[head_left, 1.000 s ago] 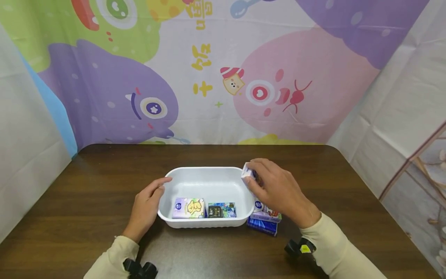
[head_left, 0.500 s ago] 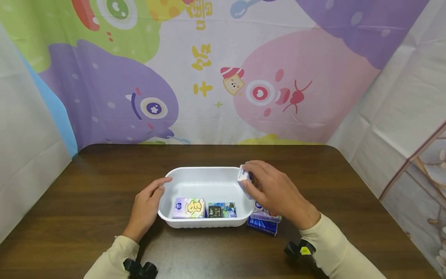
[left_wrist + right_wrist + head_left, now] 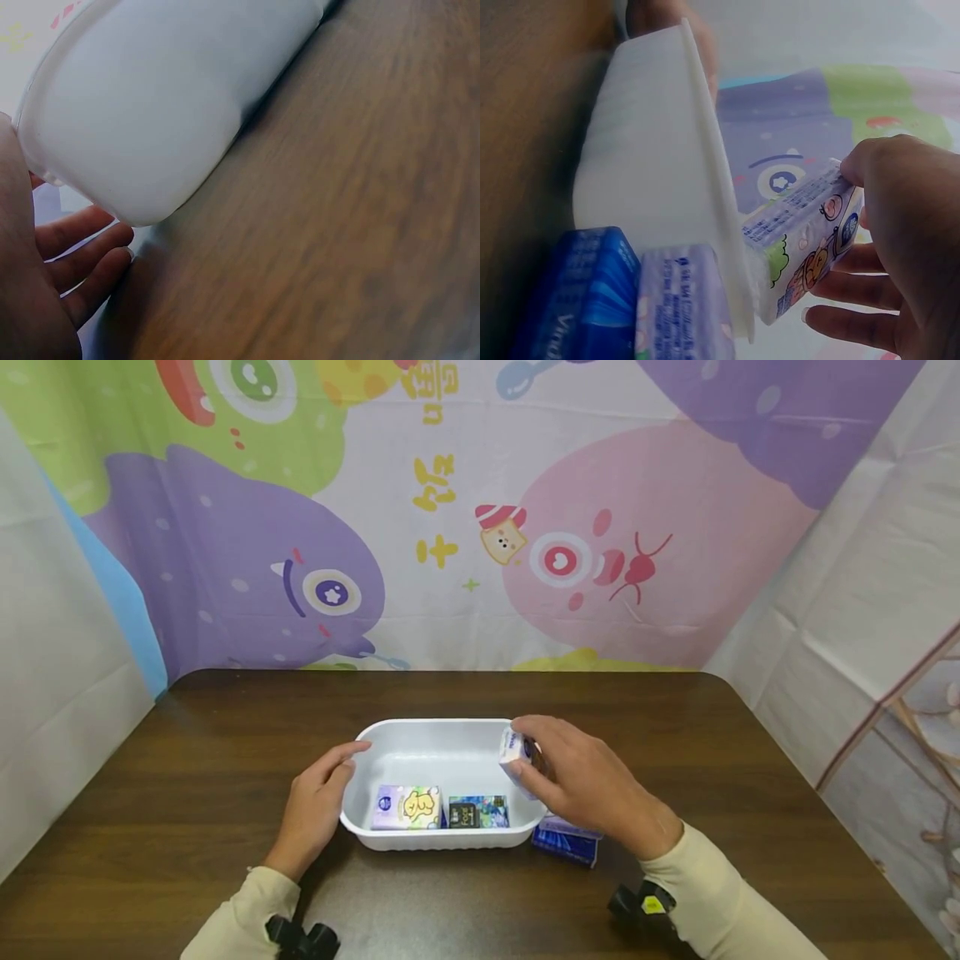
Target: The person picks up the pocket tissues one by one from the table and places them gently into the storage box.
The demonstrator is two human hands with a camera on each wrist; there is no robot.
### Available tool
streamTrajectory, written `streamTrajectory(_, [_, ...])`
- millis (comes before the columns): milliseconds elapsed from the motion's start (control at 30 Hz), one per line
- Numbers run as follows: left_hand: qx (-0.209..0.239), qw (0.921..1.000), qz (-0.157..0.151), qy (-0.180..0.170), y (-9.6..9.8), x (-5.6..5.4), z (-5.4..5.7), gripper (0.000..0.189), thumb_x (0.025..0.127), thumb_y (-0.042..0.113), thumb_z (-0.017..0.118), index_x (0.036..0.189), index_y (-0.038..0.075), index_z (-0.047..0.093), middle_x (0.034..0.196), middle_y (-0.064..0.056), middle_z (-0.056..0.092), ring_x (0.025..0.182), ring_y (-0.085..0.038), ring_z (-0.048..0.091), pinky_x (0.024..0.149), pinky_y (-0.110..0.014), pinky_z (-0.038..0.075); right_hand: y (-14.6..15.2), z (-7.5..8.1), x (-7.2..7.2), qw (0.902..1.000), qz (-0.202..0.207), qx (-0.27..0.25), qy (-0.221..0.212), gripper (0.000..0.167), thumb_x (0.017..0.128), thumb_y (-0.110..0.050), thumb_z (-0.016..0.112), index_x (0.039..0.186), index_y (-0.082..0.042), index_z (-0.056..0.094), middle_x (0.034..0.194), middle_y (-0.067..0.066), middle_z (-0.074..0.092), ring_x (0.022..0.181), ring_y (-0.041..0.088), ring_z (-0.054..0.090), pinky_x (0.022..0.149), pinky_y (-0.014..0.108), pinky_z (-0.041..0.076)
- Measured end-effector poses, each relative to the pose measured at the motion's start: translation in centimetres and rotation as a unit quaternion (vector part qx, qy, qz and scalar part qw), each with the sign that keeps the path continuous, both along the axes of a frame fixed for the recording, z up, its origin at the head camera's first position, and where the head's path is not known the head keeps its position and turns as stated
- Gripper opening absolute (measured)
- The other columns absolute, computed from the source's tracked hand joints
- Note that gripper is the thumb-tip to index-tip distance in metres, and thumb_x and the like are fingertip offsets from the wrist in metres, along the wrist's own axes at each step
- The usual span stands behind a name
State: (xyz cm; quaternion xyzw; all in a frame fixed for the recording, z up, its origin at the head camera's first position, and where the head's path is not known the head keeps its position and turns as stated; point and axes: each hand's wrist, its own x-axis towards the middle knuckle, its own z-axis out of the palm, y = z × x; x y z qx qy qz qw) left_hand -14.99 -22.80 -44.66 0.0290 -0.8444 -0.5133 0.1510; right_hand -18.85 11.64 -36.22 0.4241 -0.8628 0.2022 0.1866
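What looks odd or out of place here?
The backdrop looks turned: its yellow characters and big cartoon faces lie sideways. Around the tray, I see nothing spilled or damaged.

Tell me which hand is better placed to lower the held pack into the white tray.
Likely the right hand: it holds the purple-and-white pack at the right end of the white tray. The left hand is at the opposite end, with no pack.

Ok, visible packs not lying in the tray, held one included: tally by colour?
Lilac: 2 (held pack in the right hand; lilac pack beside the tray)
Blue: 1 (blue pack beside the tray)
Total: 3
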Motion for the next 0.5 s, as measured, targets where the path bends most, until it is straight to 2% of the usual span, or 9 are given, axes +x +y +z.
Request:
streamTrajectory(300, [-0.003,1.0000,-0.001,0.001,-0.02,0.01,0.19,0.033,0.106,0.022,0.045,0.130,0.015,0.067,0.135,-0.011,0.061,0.118,-0.025,0.054,0.101,-0.047,0.039,-0.36,-0.42,0.19,0.9996,0.004,0.011,-0.025,0.051,0.096,-0.039,0.066,0.136,-0.011,0.054,0.117,0.003,0.064,0.091,0.009,0.055,0.084,0.031,0.055])
streamTrajectory(500, [0.001,0.9999,-0.005,-0.011,0.00,0.15,0.25,0.034,0.106,0.023,0.044,0.132,0.016,0.066,0.138,-0.010,0.059,0.120,-0.026,0.053,0.103,-0.049,0.038,-0.54,-0.60,0.23,0.9993,0.014,0.019,-0.029,0.049,0.097,-0.039,0.065,0.136,-0.011,0.054,0.109,-0.001,0.063,0.086,0.009,0.052,0.079,0.029,0.054])
